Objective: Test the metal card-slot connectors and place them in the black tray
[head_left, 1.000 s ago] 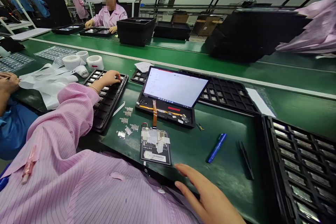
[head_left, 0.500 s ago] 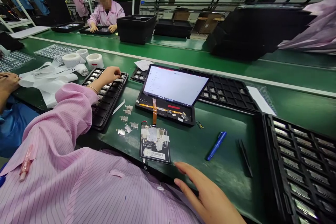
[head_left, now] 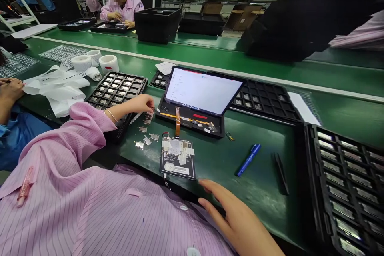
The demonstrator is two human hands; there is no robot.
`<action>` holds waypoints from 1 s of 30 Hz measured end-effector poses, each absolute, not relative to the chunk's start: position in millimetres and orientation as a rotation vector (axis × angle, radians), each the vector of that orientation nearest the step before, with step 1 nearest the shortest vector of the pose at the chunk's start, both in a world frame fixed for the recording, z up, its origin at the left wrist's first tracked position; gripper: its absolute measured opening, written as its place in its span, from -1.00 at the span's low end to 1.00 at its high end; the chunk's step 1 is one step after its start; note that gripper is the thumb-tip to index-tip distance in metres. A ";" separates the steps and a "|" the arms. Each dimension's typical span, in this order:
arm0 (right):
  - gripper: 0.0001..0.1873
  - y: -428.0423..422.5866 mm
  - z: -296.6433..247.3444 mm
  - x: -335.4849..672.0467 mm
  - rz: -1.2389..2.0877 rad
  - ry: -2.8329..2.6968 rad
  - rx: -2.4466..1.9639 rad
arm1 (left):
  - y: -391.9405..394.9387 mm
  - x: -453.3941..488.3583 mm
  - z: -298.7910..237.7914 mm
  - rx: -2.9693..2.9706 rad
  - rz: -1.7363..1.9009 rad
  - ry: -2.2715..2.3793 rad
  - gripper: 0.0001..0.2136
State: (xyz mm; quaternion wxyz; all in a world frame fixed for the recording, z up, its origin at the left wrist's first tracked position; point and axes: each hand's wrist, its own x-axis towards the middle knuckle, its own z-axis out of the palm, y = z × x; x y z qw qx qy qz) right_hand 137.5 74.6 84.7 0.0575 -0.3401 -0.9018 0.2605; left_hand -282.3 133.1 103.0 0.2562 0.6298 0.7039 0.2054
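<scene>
While in the pinching left hand (head_left: pixel 142 103), one metal part (head_left: pixel 154 110) just beside loose parts (head_left: pixel 142 129)

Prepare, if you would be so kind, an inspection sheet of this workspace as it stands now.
Surface: green tabletop, glossy.
Job's things: small metal parts lie loose to the left of the circuit board; lit screen tilts up behind it.
Clutter: blue pen, black tweezers, crumpled white strips.
Hands: left hand at the parts' far end, grip unclear; right hand open near the board, holding nothing visible.
Cables: brown ribbon cable runs from the board towards the screen.
Surroundings: co-worker across the bench; compartment tray at right.
</scene>
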 end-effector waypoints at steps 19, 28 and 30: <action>-0.56 85.7 82.1 140.4 0.754 -2.682 -1.041 | 98.4 -256.9 118.3 1.902 0.395 2.328 -0.54; -0.57 128.5 81.3 111.1 0.437 -2.608 -0.950 | 142.8 -241.8 91.9 1.912 0.249 2.110 -0.44; -0.50 144.4 77.3 106.2 0.342 -2.614 -1.018 | 144.7 -239.4 86.8 1.919 0.240 2.088 -0.45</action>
